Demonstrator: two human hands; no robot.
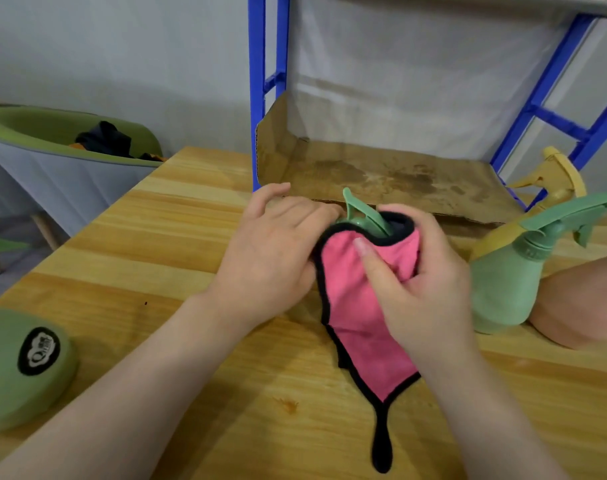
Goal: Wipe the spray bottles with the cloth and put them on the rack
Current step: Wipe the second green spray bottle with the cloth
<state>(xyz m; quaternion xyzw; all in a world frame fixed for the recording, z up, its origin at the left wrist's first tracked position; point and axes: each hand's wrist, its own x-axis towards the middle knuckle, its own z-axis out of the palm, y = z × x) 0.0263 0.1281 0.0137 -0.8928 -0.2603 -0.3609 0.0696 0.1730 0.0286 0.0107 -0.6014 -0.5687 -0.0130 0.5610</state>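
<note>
Centre of frame: green plastic spray bottle (361,216), mostly wrapped in a pink microfibre cloth with black trim (361,306); only the trigger head sticks out above the cloth edge. Bottle is off the rack, held over the light wooden table (177,244).

Left hand (278,251): at the bottle's left side, fingers bent toward the green head, palm against the cloth edge. Looks like it grips the bottle; finger contact partly hidden.

Right hand (423,282): fingers curled round the cloth-covered bottle, thumb pressed flat on the pink face. Cloth tail hangs down toward lower centre, black corner touching the table.

Right of frame: second green plastic spray bottle (503,289), upright on the table, nozzle pointing right. Behind it a yellow spray bottle (555,181), just beside the rack leg.

Upper centre to upper right: blue metal rack (260,81), bottom level lined with stained brown cardboard (399,178), no bottle on it.

Lower left: round green object with black oval label (18,362) on the table. Upper left: grey-green tub chair (52,161) with dark items inside.
</note>
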